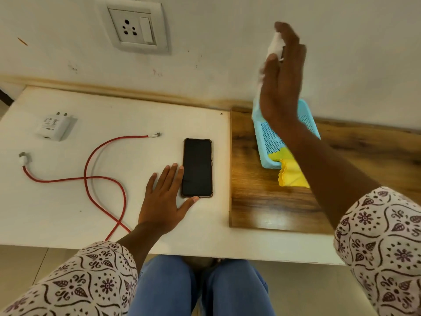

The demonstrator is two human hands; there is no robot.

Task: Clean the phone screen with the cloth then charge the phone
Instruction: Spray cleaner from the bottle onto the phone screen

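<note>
A black phone (197,167) in a brown-edged case lies screen up on the white table (68,208). My left hand (165,202) rests flat beside it, fingers spread along its left edge and thumb at its bottom corner. A yellow cloth (291,174) hangs over the near end of a light blue basket (266,137). My right hand (282,80) is raised above the basket, closed on a white object (275,45) that the hand mostly hides. A red cable (91,176) loops across the table. A white charger plug (55,127) lies at the far left.
A wall socket with a switch (134,27) is on the white wall above the table. The basket stands on a wooden board (262,201) at the table's right. My knees in blue jeans (200,288) are under the front edge.
</note>
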